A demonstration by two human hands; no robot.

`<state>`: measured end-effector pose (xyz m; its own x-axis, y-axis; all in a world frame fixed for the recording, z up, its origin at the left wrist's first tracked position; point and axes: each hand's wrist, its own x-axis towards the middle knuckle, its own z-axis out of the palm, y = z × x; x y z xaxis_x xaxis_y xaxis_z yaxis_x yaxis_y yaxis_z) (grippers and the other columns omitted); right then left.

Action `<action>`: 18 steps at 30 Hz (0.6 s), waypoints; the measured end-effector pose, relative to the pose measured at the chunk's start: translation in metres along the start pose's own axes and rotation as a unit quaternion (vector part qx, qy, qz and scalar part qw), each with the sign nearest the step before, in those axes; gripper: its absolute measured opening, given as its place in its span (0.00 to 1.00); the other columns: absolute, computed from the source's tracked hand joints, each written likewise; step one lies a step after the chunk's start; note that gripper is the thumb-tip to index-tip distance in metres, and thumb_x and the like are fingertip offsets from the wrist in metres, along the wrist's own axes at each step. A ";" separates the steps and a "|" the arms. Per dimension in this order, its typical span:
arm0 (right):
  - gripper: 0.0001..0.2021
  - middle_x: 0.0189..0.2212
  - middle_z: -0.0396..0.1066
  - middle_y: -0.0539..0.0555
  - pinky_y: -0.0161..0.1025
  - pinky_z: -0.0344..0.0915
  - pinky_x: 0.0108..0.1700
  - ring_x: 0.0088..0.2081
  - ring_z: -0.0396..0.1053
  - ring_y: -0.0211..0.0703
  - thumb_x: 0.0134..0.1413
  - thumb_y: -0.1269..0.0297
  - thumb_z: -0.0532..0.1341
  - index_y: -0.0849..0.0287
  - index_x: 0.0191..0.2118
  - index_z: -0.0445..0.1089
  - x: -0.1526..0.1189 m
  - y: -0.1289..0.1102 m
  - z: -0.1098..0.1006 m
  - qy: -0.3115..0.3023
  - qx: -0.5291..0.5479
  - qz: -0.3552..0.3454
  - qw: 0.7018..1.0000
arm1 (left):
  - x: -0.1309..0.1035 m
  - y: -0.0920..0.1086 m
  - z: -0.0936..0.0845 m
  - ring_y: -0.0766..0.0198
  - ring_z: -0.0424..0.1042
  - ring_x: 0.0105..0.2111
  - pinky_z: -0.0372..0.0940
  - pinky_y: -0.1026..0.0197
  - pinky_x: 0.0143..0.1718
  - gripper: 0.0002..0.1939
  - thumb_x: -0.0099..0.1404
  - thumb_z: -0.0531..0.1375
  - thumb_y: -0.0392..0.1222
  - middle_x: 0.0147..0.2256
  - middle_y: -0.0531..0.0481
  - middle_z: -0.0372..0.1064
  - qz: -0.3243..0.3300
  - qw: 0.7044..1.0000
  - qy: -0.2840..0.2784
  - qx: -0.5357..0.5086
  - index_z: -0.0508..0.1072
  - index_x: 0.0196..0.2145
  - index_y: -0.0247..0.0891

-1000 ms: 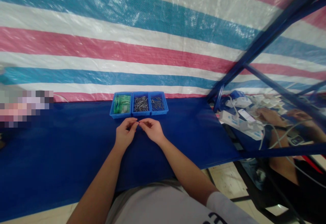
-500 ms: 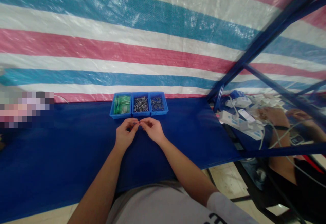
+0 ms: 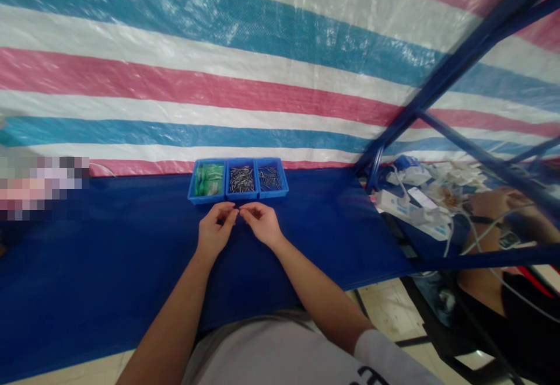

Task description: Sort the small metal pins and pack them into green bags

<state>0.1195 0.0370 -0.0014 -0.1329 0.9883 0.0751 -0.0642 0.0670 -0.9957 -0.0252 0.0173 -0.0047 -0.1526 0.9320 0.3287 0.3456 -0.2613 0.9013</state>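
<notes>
My left hand and my right hand are over the blue table, fingertips nearly meeting just in front of three joined blue bins. Each hand is closed in a pinch; whatever lies between the fingertips is too small to make out. Green packets fill the left bin. In the middle bin lie many short metal pieces. The right bin holds thin metal pieces.
A striped plastic sheet hangs behind the table. To the right are a blue metal frame, a white power strip, a phone, cables and another person's arms. A blurred patch covers the far left.
My hands hold almost the same pose, with the fingertips slightly shifted. At the right, the other person's hand has moved a little to the right.
</notes>
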 end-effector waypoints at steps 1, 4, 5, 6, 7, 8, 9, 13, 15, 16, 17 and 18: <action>0.10 0.26 0.75 0.51 0.36 0.67 0.30 0.25 0.70 0.38 0.48 0.57 0.65 0.58 0.33 0.75 0.000 0.000 0.000 0.004 0.003 0.004 1.000 | 0.000 0.000 0.000 0.67 0.73 0.25 0.69 0.63 0.30 0.14 0.60 0.62 0.47 0.32 0.51 0.75 0.004 1.000 0.003 -0.002 0.72 0.42 0.38; 0.12 0.25 0.74 0.51 0.36 0.67 0.29 0.24 0.69 0.37 0.47 0.54 0.66 0.58 0.33 0.75 0.001 0.001 -0.001 0.011 0.014 0.014 1.000 | 0.000 -0.001 0.001 0.66 0.75 0.26 0.70 0.62 0.31 0.14 0.59 0.64 0.46 0.34 0.50 0.76 0.004 1.000 0.014 -0.007 0.72 0.41 0.38; 0.13 0.25 0.74 0.51 0.36 0.67 0.28 0.24 0.68 0.37 0.47 0.54 0.66 0.58 0.33 0.75 0.002 0.002 -0.001 0.013 0.016 0.015 1.000 | 0.000 -0.002 0.001 0.66 0.75 0.26 0.70 0.62 0.31 0.14 0.58 0.64 0.46 0.34 0.50 0.77 0.000 1.000 0.020 -0.007 0.72 0.40 0.38; 0.13 0.25 0.74 0.51 0.36 0.67 0.28 0.24 0.68 0.37 0.47 0.54 0.66 0.58 0.33 0.75 0.002 0.002 -0.001 0.012 0.017 0.016 1.000 | 0.000 -0.003 0.002 0.66 0.75 0.26 0.70 0.62 0.31 0.14 0.58 0.65 0.46 0.33 0.50 0.77 -0.005 1.000 0.027 -0.005 0.72 0.40 0.38; 0.13 0.25 0.74 0.51 0.36 0.67 0.28 0.24 0.68 0.37 0.47 0.54 0.66 0.58 0.33 0.75 0.002 0.003 -0.001 0.010 0.018 0.016 1.000 | 0.000 -0.003 0.002 0.66 0.75 0.25 0.70 0.62 0.30 0.14 0.58 0.65 0.46 0.33 0.50 0.77 -0.009 0.999 0.033 -0.002 0.72 0.40 0.38; 0.13 0.25 0.74 0.51 0.36 0.67 0.29 0.24 0.68 0.37 0.47 0.54 0.66 0.58 0.33 0.75 0.002 0.003 -0.001 0.007 0.019 0.015 1.000 | 0.000 -0.004 0.002 0.66 0.74 0.25 0.70 0.63 0.30 0.14 0.58 0.64 0.46 0.32 0.50 0.76 -0.012 0.999 0.036 0.001 0.72 0.39 0.38; 0.12 0.26 0.75 0.51 0.36 0.67 0.29 0.24 0.69 0.37 0.47 0.54 0.66 0.58 0.33 0.75 0.002 0.003 -0.001 0.004 0.019 0.014 1.000 | 0.000 -0.005 0.002 0.67 0.73 0.24 0.69 0.63 0.29 0.13 0.58 0.64 0.46 0.31 0.51 0.76 -0.014 0.999 0.038 0.004 0.72 0.39 0.38; 0.11 0.28 0.76 0.52 0.37 0.68 0.31 0.26 0.70 0.38 0.48 0.55 0.65 0.58 0.34 0.75 0.000 0.003 0.001 -0.005 -0.001 -0.002 1.000 | 0.001 -0.004 0.000 0.69 0.69 0.20 0.66 0.65 0.25 0.12 0.61 0.61 0.46 0.25 0.55 0.72 -0.022 0.999 0.029 0.002 0.71 0.40 0.39; 0.10 0.28 0.76 0.52 0.36 0.68 0.32 0.27 0.70 0.39 0.50 0.57 0.65 0.57 0.35 0.75 -0.002 0.003 0.002 -0.011 -0.023 -0.013 1.000 | 0.001 -0.003 -0.001 0.69 0.69 0.20 0.65 0.66 0.25 0.11 0.62 0.60 0.46 0.24 0.56 0.70 -0.022 1.000 0.022 0.002 0.71 0.41 0.39; 0.10 0.29 0.76 0.52 0.36 0.67 0.31 0.27 0.71 0.39 0.50 0.58 0.64 0.57 0.36 0.75 -0.002 0.003 0.002 -0.015 -0.036 -0.018 0.999 | 0.001 -0.003 -0.001 0.69 0.69 0.20 0.65 0.66 0.25 0.11 0.62 0.60 0.46 0.23 0.56 0.70 -0.020 1.000 0.019 0.006 0.71 0.41 0.39; 0.09 0.29 0.76 0.52 0.36 0.67 0.31 0.27 0.70 0.38 0.51 0.59 0.64 0.57 0.37 0.75 -0.003 0.003 0.002 -0.018 -0.050 -0.026 0.998 | 0.001 -0.002 -0.001 0.69 0.69 0.20 0.64 0.66 0.25 0.11 0.62 0.60 0.46 0.23 0.56 0.69 -0.018 1.000 0.017 0.012 0.71 0.41 0.39; 0.09 0.29 0.76 0.52 0.36 0.67 0.31 0.27 0.70 0.38 0.51 0.60 0.63 0.57 0.37 0.76 -0.003 0.003 0.002 -0.020 -0.067 -0.036 0.997 | 0.001 -0.001 -0.001 0.69 0.68 0.20 0.64 0.66 0.25 0.11 0.62 0.60 0.46 0.22 0.56 0.69 -0.016 1.000 0.015 0.017 0.71 0.41 0.39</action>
<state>0.1177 0.0338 -0.0048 -0.1718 0.9741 0.1470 0.0573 0.1589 -0.9856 -0.0271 0.0178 -0.0054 -0.1920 0.9318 0.3080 0.3716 -0.2214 0.9016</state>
